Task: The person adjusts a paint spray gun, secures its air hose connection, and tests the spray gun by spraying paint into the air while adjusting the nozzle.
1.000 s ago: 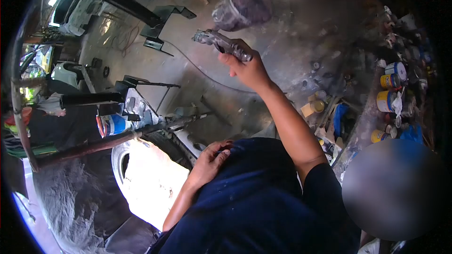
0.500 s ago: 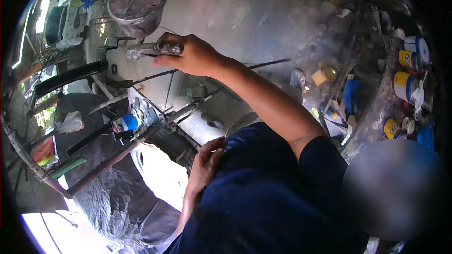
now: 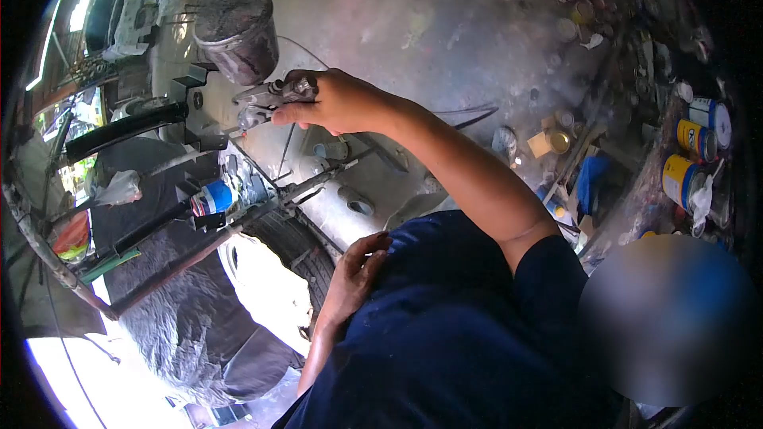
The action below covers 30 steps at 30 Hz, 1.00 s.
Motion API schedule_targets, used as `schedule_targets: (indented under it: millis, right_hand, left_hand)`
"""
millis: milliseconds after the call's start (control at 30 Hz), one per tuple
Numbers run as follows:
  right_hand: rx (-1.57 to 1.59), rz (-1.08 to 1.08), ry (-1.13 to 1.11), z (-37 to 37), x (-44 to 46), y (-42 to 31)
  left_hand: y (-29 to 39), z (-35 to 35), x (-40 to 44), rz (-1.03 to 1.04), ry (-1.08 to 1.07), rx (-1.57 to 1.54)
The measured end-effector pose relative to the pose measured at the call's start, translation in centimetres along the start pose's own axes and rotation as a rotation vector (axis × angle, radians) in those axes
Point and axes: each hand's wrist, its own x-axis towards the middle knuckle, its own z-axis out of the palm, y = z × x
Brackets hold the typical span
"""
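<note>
My right hand [image 3: 338, 102] is closed around a paint-crusted spray gun [image 3: 266, 103], held out over the metal frame. A stained cup [image 3: 238, 44] appears just above the gun and seems joined to it, though the joint is hard to make out. Left of the gun's front lies a glossy black bar [image 3: 127, 131] of the frame. My left hand [image 3: 354, 276] rests against my dark shirt [image 3: 445, 294]; its fingers are loosely bent and slightly apart, with nothing visible in them.
A tyre [image 3: 306, 250] and a crumpled dark cover [image 3: 191, 342] lie under the frame's brown bar [image 3: 175, 270]. A blue-and-white can [image 3: 213, 199] stands among the bars. Paint cans [image 3: 679, 179] line the right side. A hose [image 3: 473, 117] and a cardboard piece [image 3: 540, 144] lie on the floor.
My right hand and the spray gun have shifted slightly right and down in view, and the gun has tilted. The cup looks smaller and lower. My left hand stays by my shirt.
</note>
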Motion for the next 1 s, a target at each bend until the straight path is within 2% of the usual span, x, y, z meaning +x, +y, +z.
schedule_targets:
  millis: [200, 333, 367, 433, 467, 500, 567, 600, 667, 700, 767, 933, 1000]
  right_hand:
    - [-0.036, 0.049, -0.02, -0.2, -0.2, 1.3]
    - [-0.236, -0.027, 0.094, 0.8, -0.6, 0.5]
    - [-0.242, -0.086, 0.094, 1.0, -0.5, 0.9]
    - [-0.077, -0.015, -0.028, 0.8, -1.4, -0.6]
    - [-0.108, -0.048, -0.009, 1.0, -1.8, -0.9]
    - [-0.112, -0.059, -0.008, 0.9, -2.6, -1.7]
    - [-0.101, -0.214, 0.106, 1.8, -3.9, -1.5]
    - [-0.136, -0.049, 0.081, 1.4, -5.3, -3.8]
    - [-0.124, -0.072, 0.189, 2.1, -6.9, -5.4]
    - [-0.13, -0.105, 0.235, 2.4, -7.6, -6.4]
    - [-0.204, -0.137, 0.302, 3.0, -8.2, -8.1]
    - [-0.337, -0.115, 0.501, 4.6, -7.9, -13.8]
    - [-0.415, -0.027, 0.563, 5.5, -7.1, -15.6]
  left_hand:
    - [-0.5, 0.4, -0.3, -0.015, 0.004, -0.046]
    - [-0.2, 0.5, -0.2, -0.034, -0.008, -0.042]
    - [0.2, 0.5, -0.1, -0.038, -0.011, -0.024]
    - [0.3, 0.5, 0.1, -0.01, -0.023, -0.04]
    - [0.4, 0.4, 0.3, 0.006, -0.029, -0.049]
    - [0.3, 0.3, 0.7, 0.044, -0.017, -0.043]
    - [0.2, 0.1, 2.0, 0.132, 0.004, -0.031]
    - [0.5, 0.0, 2.8, 0.194, -0.004, -0.152]
    - [1.7, -0.2, 4.5, 0.321, -0.023, -0.404]
    - [3.4, -0.5, 5.1, 0.392, -0.046, -0.393]
    - [5.3, -0.7, 6.2, 0.536, -0.137, -0.587]
    - [7.5, -2.2, 8.6, 0.598, -0.373, -0.654]
    - [8.4, -2.9, 9.1, 0.589, -0.491, -0.701]
